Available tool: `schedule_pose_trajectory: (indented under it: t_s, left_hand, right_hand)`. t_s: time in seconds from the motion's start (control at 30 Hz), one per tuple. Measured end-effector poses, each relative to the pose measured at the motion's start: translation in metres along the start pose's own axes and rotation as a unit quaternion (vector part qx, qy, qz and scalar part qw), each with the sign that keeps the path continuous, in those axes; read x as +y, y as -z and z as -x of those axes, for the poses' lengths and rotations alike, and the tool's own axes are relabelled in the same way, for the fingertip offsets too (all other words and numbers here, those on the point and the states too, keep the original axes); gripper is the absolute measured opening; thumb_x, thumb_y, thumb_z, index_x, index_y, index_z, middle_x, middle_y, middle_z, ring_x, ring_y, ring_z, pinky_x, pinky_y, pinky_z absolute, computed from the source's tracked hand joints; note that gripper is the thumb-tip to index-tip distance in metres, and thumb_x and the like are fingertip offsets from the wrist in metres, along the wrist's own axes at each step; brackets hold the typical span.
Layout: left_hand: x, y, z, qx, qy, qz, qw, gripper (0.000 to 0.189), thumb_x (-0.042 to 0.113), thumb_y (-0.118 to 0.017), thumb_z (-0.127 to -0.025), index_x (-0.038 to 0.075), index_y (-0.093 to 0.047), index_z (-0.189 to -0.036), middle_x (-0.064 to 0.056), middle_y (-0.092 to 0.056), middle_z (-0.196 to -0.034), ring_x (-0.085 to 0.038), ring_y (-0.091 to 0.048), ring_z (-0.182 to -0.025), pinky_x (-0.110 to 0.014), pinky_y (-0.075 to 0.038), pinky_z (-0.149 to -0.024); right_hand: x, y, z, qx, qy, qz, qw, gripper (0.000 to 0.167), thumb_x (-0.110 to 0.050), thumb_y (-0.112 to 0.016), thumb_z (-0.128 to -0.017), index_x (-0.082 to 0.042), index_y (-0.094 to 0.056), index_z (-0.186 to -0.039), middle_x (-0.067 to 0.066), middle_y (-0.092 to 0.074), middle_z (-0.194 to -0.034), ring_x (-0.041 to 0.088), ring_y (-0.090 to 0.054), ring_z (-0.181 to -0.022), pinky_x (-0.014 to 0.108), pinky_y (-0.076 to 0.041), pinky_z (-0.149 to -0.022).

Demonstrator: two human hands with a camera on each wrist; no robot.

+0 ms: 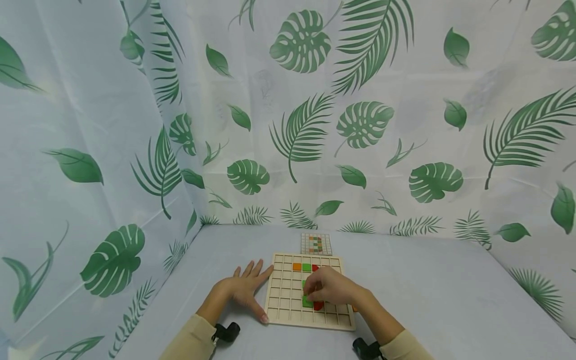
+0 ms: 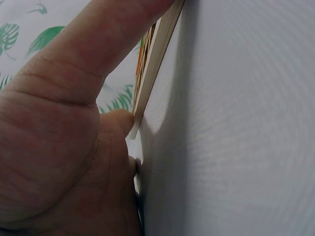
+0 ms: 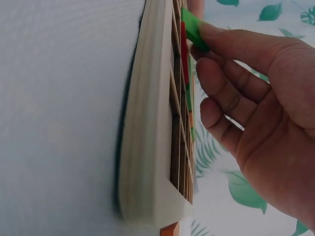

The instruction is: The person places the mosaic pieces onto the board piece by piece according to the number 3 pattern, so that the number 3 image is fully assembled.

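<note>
My right hand (image 1: 333, 286) is over the wooden grid board (image 1: 285, 302), pinching a green tile (image 3: 194, 30) between thumb and fingers. In the right wrist view that tile is tilted, right beside a red tile (image 3: 184, 46) on the board. The other fingers curl loosely below it. My left hand (image 1: 243, 287) lies spread on the table at the board's left side, its thumb at the near left corner and a finger along the edge. An orange tile (image 1: 297, 267), a green tile (image 1: 307, 267) and a red tile sit in an upper row; the right hand partly covers the lower tiles.
Behind the board lies a card (image 1: 316, 244) printed with a grid of coloured squares. An orange piece (image 3: 170, 230) rests by the board's right edge, mostly hidden by the right wrist in the head view. A leaf-patterned curtain (image 1: 396, 150) stands behind the table.
</note>
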State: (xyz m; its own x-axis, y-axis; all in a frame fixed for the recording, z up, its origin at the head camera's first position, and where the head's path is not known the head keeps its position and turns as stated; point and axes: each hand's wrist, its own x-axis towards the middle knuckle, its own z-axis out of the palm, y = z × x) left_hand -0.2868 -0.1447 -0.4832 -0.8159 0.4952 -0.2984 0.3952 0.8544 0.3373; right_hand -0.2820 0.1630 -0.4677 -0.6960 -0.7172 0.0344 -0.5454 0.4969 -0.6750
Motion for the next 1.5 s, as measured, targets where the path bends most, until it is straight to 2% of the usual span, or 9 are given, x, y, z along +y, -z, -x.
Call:
schedule_pose_trajectory:
  t_s: [0.23, 0.57, 0.9, 1.03, 1.2, 1.5]
  left_hand:
    - [-0.001, 0.000, -0.001, 0.001, 0.000, 0.000, 1.0000, 0.138, 0.068, -0.090, -0.065, 0.030, -0.008, -0.169, -0.015, 0.001, -0.176, -0.040, 0.004, -0.163, -0.070, -0.004, -0.125]
    - [-0.001, 0.000, -0.001, -0.004, 0.003, 0.005, 1.0000, 0.139, 0.068, -0.090, -0.065, 0.030, -0.008, -0.169, -0.014, 0.002, -0.177, -0.039, 0.005, -0.163, -0.069, -0.003, -0.126]
    - [-0.003, 0.001, -0.002, -0.005, 0.001, 0.004, 1.0000, 0.139, 0.071, -0.088, -0.065, 0.030, -0.006, -0.169, -0.014, 0.004, -0.176, -0.040, 0.006, -0.163, -0.070, -0.002, -0.125]
    - [-0.003, 0.000, -0.002, -0.005, 0.000, 0.004, 1.0000, 0.139, 0.071, -0.088, -0.065, 0.030, -0.006, -0.169, -0.014, 0.003, -0.176, -0.040, 0.006, -0.163, -0.070, -0.002, -0.125]
    - [-0.003, -0.001, -0.002, -0.002, 0.000, 0.002, 1.0000, 0.138, 0.070, -0.089, -0.065, 0.030, -0.007, -0.169, -0.014, 0.002, -0.176, -0.039, 0.005, -0.163, -0.070, -0.003, -0.125]
    - [-0.003, 0.000, -0.002, -0.002, 0.003, -0.003, 1.0000, 0.139, 0.071, -0.089, -0.065, 0.030, -0.007, -0.169, -0.014, 0.003, -0.176, -0.039, 0.005, -0.163, -0.070, -0.003, -0.125]
  right_hand:
    - [-0.003, 0.000, 0.001, -0.017, -0.001, -0.002, 0.9999, 0.004, -0.008, -0.082, -0.089, -0.012, -0.080, -0.090, -0.009, -0.075, -0.085, -0.001, -0.061, -0.071, 0.021, -0.055, -0.068]
    - [-0.003, -0.001, 0.002, -0.022, -0.014, -0.017, 0.9995, 0.012, -0.008, -0.085, -0.086, -0.016, -0.080, -0.093, -0.004, -0.076, -0.089, 0.002, -0.063, -0.073, 0.021, -0.054, -0.068]
    - [-0.003, -0.003, 0.001, -0.016, -0.038, -0.013, 0.9991, 0.012, -0.009, -0.089, -0.081, -0.015, -0.081, -0.087, -0.009, -0.074, -0.088, 0.003, -0.069, -0.078, 0.020, -0.058, -0.071]
    - [-0.003, -0.003, 0.002, -0.018, -0.033, -0.014, 0.9992, 0.011, -0.009, -0.089, -0.081, -0.014, -0.082, -0.088, -0.008, -0.075, -0.089, 0.002, -0.070, -0.078, 0.020, -0.058, -0.072]
    - [-0.002, 0.001, 0.003, -0.017, -0.018, -0.005, 0.9997, 0.010, -0.014, -0.087, -0.084, -0.014, -0.082, -0.094, -0.008, -0.076, -0.091, 0.001, -0.069, -0.078, 0.020, -0.058, -0.073]
    - [0.001, 0.014, 0.008, 0.020, -0.012, 0.026, 0.9994, 0.021, -0.015, -0.081, -0.090, -0.012, -0.080, -0.111, -0.009, -0.073, -0.088, 0.005, -0.062, -0.076, 0.024, -0.054, -0.069]
